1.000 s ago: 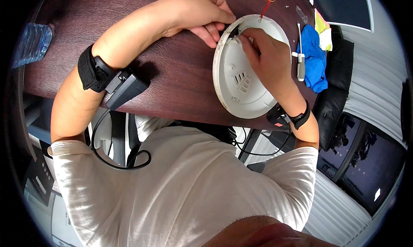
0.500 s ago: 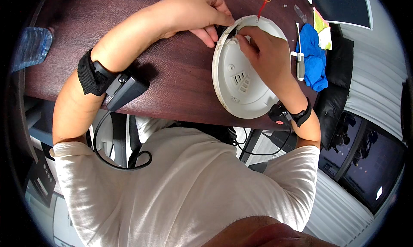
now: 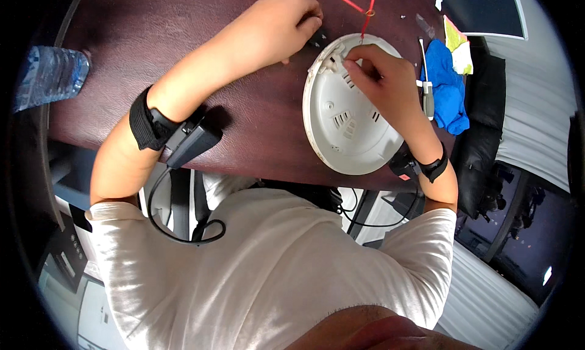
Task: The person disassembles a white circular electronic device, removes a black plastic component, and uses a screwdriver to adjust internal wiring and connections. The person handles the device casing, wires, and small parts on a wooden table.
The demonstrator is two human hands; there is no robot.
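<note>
A round white plastic housing (image 3: pixel 350 149) with vents lies on the dark table. My right hand (image 3: pixel 387 85) reaches into it, fingertips pinched beside a small white fitting (image 3: pixel 334 63) at the upper left of its inside; what they grip is too small to tell. My left hand (image 3: pixel 286 30) is curled just left of the rim, next to a small black object (image 3: pixel 318 40); what is inside the fingers is hidden. A red wire (image 3: pixel 372 0) runs to the housing's top edge.
A screwdriver (image 3: pixel 427 100) lies on a blue cloth (image 3: pixel 451 91) at the right, near a yellow-and-white paper (image 3: pixel 456 42). A water bottle (image 3: pixel 49 79) stands at the left. A black cushioned seat (image 3: pixel 484 124) is beyond the table's right edge.
My left hand has moved up and left from the rim, its fingers curling more. The white fitting inside the housing shows more, and the dark piece beside it has left that spot.
</note>
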